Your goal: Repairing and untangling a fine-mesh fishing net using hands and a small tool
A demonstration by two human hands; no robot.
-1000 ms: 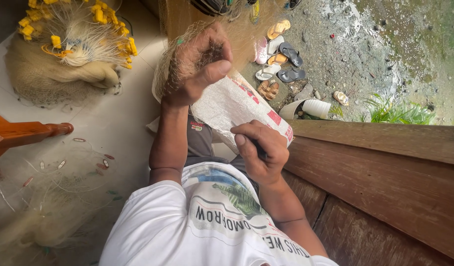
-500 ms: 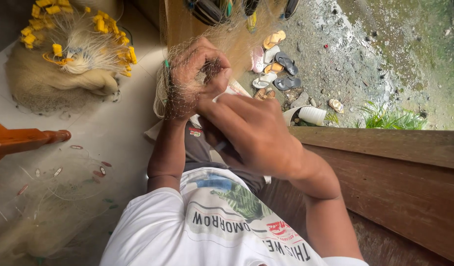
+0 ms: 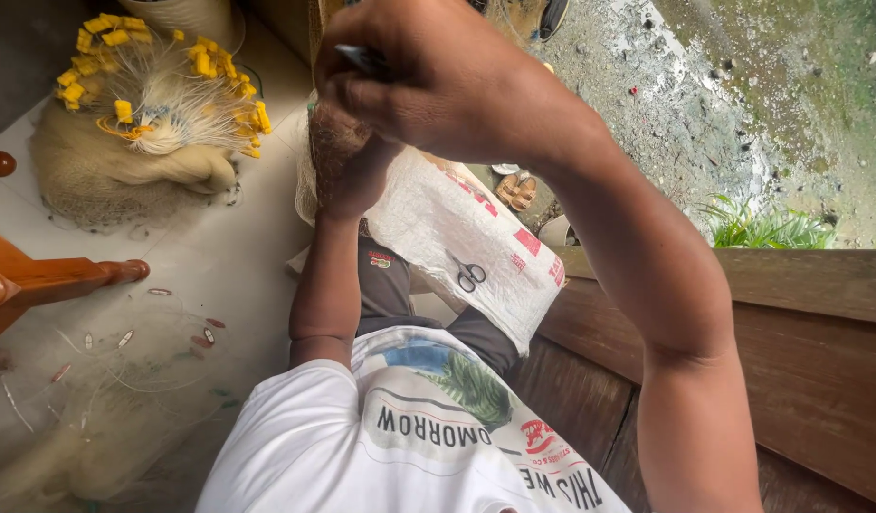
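Right hand: we see our right hand (image 3: 447,81) raised close to the camera, clenched around a thin dark tool (image 3: 362,60) whose tip juts out past the knuckles; what kind of tool it is, we cannot tell.
Left hand: our left hand (image 3: 348,166) sits just beneath the right hand, fingers curled and grasping a bunch of fine fishing net (image 3: 316,142).
Net in hand: it hangs at the upper edge of the white woven sack (image 3: 457,237), touching it.
Sack: it lies across our lap, white with red print.
Scissors: a small pair of scissors (image 3: 469,275) rests on the sack, below both hands and apart from them.
Net heap: left of the sack, a bundled net with yellow floats (image 3: 162,90) lies on the pale floor (image 3: 219,266).
Wooden rail: right of the sack, a brown plank wall (image 3: 799,323).
Sandals: just beyond the sack, a pair of sandals (image 3: 516,190) on the ground.
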